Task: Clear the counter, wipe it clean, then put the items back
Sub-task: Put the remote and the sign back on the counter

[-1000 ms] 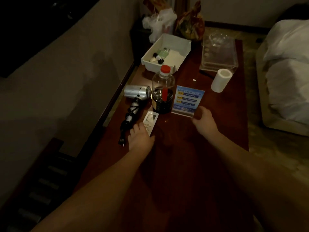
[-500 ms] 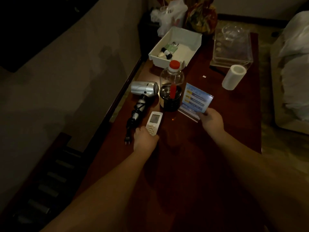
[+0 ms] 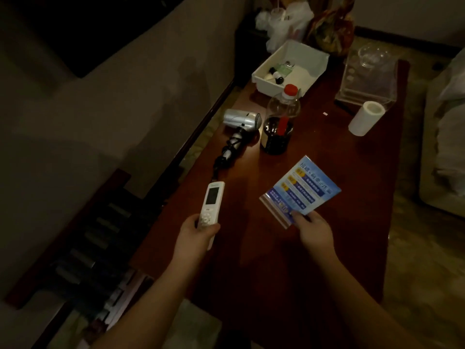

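White plastic shows in the left hand [image 3: 195, 234], whose fingers curl around the lower end of a remote control [image 3: 210, 207] that points away, lifted over the left edge of the dark red counter [image 3: 334, 248]. To its right, the right hand [image 3: 314, 231] pinches the near corner of a blue sign card [image 3: 300, 191], held tilted above the counter. Beyond both hands, a silver hair dryer [image 3: 239, 127] and a bottle [image 3: 280, 122] with a red cap rest on the counter, just beside each other.

A white bed [image 3: 450, 137] stands right; plastic bag [image 3: 284, 23] behind.
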Tool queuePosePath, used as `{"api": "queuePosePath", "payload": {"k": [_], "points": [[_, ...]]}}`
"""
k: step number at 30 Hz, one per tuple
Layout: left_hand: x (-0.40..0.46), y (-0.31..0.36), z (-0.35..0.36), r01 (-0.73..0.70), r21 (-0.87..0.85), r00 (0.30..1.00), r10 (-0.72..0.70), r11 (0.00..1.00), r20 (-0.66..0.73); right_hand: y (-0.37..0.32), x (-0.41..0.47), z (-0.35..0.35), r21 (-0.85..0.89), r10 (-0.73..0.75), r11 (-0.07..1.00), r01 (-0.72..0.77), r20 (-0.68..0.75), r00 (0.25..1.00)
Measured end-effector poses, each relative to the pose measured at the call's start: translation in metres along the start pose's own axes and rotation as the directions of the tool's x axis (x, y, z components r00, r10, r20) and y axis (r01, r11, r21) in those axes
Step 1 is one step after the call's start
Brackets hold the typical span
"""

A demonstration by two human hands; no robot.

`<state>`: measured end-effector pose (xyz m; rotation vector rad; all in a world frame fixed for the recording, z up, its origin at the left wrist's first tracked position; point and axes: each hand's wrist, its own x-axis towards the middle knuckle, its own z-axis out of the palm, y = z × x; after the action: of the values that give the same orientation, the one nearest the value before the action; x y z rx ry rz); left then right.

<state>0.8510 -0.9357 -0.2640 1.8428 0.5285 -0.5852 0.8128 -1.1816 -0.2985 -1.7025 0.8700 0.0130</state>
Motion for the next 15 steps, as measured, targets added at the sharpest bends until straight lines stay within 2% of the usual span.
{"api": "queuePosePath", "payload": {"k": [3, 9, 15], "points": [[-0.024, -0.012, -0.032, -0.013, 0.019, 0.997, 0.014, 1.000, -0.071, -0.011, -0.035, 0.015, 0.024, -0.047, 0.999, 0.045, 0.093, 0.995], [-0.073, -0.035, -0.096, -0.033, -0.118, 0.983, 0.011, 0.992, -0.186, -0.045, -0.082, 0.056, 0.040, -0.138, 0.990, 0.132, 0.233, 0.963], [-0.142, -0.077, -0.172, -0.143, -0.247, 0.924, 0.039, 0.958, -0.381, -0.082, -0.154, 0.118, 0.032, -0.281, 0.954, 0.299, 0.443, 0.851]]}}
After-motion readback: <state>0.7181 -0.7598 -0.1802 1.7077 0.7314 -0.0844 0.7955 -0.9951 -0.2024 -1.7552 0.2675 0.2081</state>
